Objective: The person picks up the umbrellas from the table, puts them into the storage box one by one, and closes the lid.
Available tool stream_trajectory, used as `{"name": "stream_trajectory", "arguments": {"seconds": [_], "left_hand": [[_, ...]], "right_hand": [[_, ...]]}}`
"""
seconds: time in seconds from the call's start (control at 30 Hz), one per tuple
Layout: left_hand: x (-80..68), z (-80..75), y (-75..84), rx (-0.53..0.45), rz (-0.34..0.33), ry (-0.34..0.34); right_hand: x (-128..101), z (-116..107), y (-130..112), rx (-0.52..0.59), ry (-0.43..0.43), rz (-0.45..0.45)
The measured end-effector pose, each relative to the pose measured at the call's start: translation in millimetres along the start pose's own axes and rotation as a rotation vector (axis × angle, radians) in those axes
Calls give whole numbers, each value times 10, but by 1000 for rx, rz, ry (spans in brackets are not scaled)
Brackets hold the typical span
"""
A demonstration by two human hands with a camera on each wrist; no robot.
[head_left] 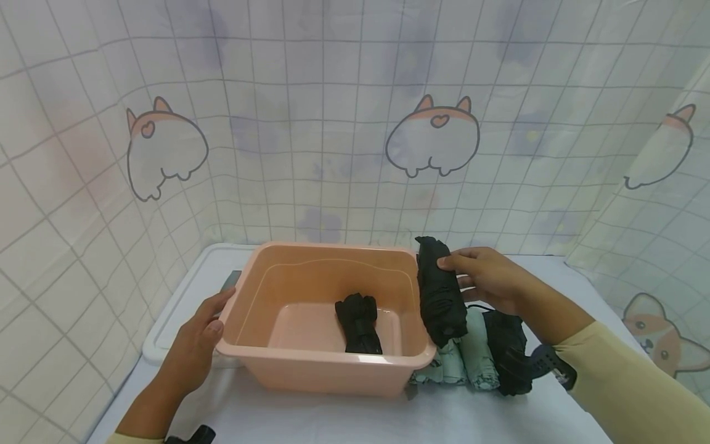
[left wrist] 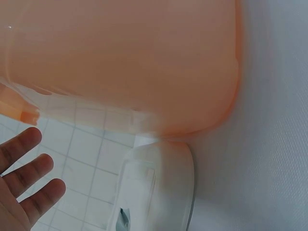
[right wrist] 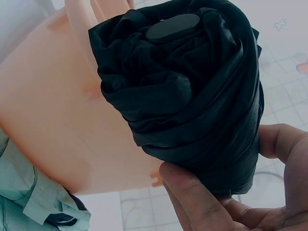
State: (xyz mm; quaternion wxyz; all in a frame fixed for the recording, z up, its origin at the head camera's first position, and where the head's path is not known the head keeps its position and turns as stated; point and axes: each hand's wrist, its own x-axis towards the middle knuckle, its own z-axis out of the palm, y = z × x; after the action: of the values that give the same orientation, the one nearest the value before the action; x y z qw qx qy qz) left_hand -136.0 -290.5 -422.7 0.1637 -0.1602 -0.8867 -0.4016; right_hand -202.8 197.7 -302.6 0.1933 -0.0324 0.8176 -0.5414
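A pink plastic tub (head_left: 277,357) stands on the white table, and a folded black umbrella (head_left: 359,324) lies inside it. My right hand (head_left: 485,277) grips a second folded black umbrella (head_left: 438,290) beside the tub's right rim; in the right wrist view its rolled end (right wrist: 192,96) faces the camera, with my fingers (right wrist: 202,202) curled under it. My left hand (head_left: 196,345) rests with straight fingers against the tub's left rim. In the left wrist view those fingers (left wrist: 29,178) lie spread beside the tub wall (left wrist: 120,62).
To the right of the tub lie a pale green folded umbrella (head_left: 466,357) and another black one (head_left: 507,345). A white tray (head_left: 177,302) sits under the tub at its left. Curtains with a tile print enclose the table behind and at both sides.
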Motion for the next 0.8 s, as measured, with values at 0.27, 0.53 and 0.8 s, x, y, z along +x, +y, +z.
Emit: {"name": "stream_trajectory", "arguments": {"seconds": [0.27, 0.53, 0.8], "left_hand": [[-8, -3, 1, -10, 2, -4], [-4, 2, -2, -1, 0, -4], [-2, 3, 17, 0, -6, -4]], "right_hand": [[9, 12, -30, 11, -23, -2], [34, 46, -52, 30, -42, 2], [38, 74, -81, 31, -48, -3]]}}
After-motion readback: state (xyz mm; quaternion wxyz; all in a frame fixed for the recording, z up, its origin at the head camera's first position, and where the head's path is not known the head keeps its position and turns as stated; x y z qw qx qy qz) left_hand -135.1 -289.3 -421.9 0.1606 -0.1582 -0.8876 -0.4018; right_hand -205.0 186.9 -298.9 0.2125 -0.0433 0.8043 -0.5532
